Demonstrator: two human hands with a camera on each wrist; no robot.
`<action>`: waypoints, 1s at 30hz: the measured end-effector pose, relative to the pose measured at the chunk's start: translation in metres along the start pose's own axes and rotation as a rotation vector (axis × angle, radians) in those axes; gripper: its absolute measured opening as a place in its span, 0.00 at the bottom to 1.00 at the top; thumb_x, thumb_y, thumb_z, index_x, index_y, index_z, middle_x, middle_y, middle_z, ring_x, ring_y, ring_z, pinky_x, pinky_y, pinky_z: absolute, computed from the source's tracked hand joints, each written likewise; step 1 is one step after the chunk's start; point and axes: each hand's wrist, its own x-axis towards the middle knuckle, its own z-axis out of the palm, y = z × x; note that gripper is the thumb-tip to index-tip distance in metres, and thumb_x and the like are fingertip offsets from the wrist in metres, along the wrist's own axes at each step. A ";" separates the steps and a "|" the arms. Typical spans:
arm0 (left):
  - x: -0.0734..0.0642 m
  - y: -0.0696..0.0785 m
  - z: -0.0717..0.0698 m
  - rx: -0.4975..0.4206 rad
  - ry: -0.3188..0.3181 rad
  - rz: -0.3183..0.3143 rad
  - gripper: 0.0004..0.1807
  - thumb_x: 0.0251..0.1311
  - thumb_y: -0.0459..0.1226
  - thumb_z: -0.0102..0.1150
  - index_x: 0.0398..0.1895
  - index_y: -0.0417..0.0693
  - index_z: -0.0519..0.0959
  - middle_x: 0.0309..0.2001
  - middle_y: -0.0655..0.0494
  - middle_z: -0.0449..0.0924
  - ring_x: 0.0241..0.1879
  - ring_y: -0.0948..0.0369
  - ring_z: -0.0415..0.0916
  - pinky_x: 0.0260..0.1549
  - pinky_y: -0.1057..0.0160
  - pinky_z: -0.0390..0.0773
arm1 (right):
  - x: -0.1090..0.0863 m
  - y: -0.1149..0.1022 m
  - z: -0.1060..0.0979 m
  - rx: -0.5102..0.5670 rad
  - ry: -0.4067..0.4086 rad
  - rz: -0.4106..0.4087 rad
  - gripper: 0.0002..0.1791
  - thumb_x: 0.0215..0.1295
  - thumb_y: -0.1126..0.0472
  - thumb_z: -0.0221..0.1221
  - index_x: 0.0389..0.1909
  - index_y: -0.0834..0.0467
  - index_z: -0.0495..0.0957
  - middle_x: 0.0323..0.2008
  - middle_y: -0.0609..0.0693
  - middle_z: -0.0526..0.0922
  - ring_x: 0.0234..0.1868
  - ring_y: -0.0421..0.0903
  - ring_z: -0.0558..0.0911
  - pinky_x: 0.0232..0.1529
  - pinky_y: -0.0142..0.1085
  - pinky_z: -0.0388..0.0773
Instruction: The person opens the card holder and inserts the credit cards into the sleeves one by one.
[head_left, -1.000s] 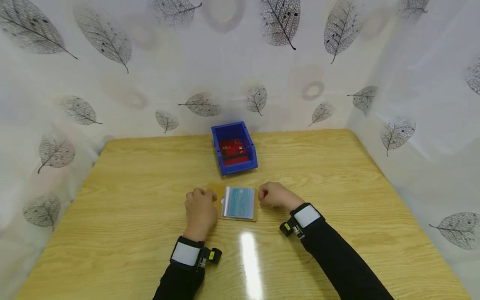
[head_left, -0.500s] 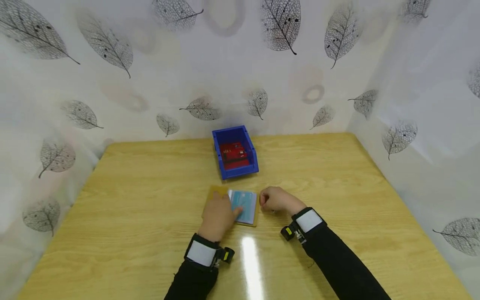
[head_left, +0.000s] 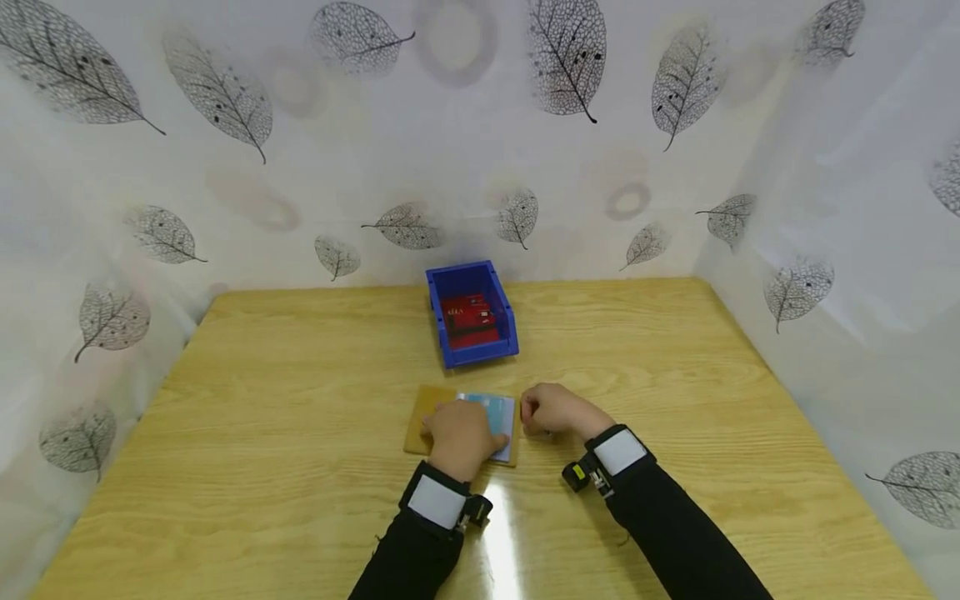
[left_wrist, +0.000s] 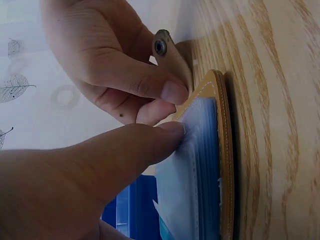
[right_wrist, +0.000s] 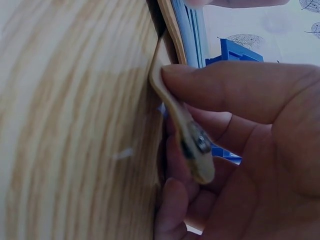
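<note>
A tan leather card holder [head_left: 424,406] lies open on the table, with a stack of clear plastic sleeves [left_wrist: 205,165] and a light blue card [head_left: 496,407] on its right half. Over the sleeves spreads my left hand [head_left: 461,433]; its straight thumb touches their edge near a corner, and its fingers are largely hidden. At the holder's right edge my right hand [head_left: 557,411] pinches the short strap [right_wrist: 169,97], thumb on one side and curled fingers on the other. A metal snap [right_wrist: 200,139] shows near the strap's free end.
Behind the card holder stands a blue plastic bin [head_left: 482,356] with red cards [head_left: 468,315] inside. The wooden table [head_left: 262,467] ends at a white leaf-patterned curtain [head_left: 300,167] on the back and sides.
My left hand has moved right, from beside the card holder's left cover onto the sleeves, its thumb now at their right edge. My right hand stays at the holder's right edge.
</note>
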 end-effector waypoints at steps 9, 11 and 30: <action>0.001 -0.002 -0.002 -0.027 -0.019 0.017 0.35 0.45 0.62 0.69 0.40 0.39 0.85 0.41 0.38 0.82 0.45 0.40 0.77 0.41 0.36 0.76 | -0.002 -0.003 -0.001 -0.020 0.002 0.006 0.10 0.54 0.72 0.64 0.21 0.58 0.74 0.22 0.46 0.73 0.20 0.41 0.69 0.21 0.31 0.65; 0.000 -0.003 -0.002 -0.027 -0.019 0.018 0.35 0.45 0.62 0.69 0.40 0.39 0.85 0.42 0.38 0.82 0.45 0.39 0.77 0.42 0.35 0.76 | -0.002 -0.003 -0.001 -0.023 0.005 0.000 0.10 0.54 0.72 0.64 0.21 0.58 0.74 0.22 0.46 0.73 0.21 0.41 0.69 0.22 0.31 0.65; -0.008 -0.008 0.006 0.025 0.076 0.076 0.37 0.48 0.61 0.68 0.42 0.34 0.85 0.50 0.31 0.79 0.55 0.36 0.74 0.50 0.37 0.74 | -0.001 -0.004 0.002 -0.045 0.009 0.029 0.08 0.53 0.73 0.61 0.23 0.58 0.75 0.24 0.47 0.75 0.21 0.42 0.71 0.22 0.31 0.66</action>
